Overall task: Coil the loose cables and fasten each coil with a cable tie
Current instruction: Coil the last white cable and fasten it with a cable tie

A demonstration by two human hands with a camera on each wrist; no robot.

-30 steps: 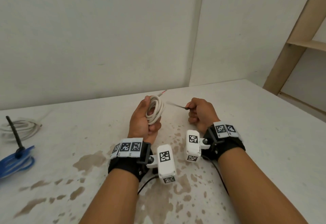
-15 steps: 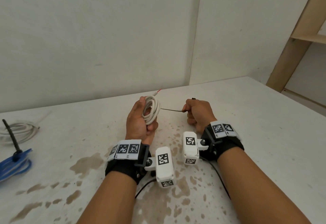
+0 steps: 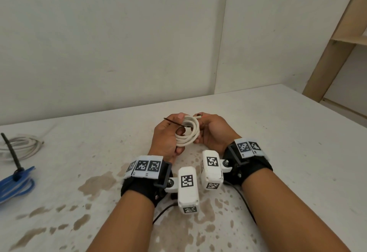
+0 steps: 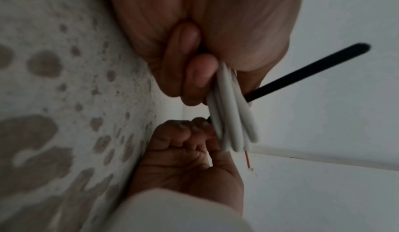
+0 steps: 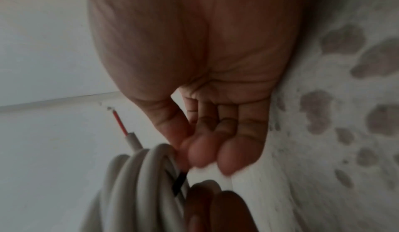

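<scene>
A coil of white cable is held upright above the stained table, gripped in my left hand. A thin black cable tie runs through the coil, and its tail pokes out to the left past my left thumb. My right hand is against the coil's right side. In the right wrist view its thumb and fingertips curl at the coil, where the tie's other end shows. A bare red wire end sticks out of the coil. The left wrist view shows the tie jutting out behind the strands.
At the far left of the table lie another white coil with a black tie standing up, and a blue coil. A wall stands just behind the table. A wooden shelf frame rises at the right.
My right hand moved left from a hand's width away right up to the coil. The tie, earlier stretched between the hands, now passes through the coil with its tail out on the left.
</scene>
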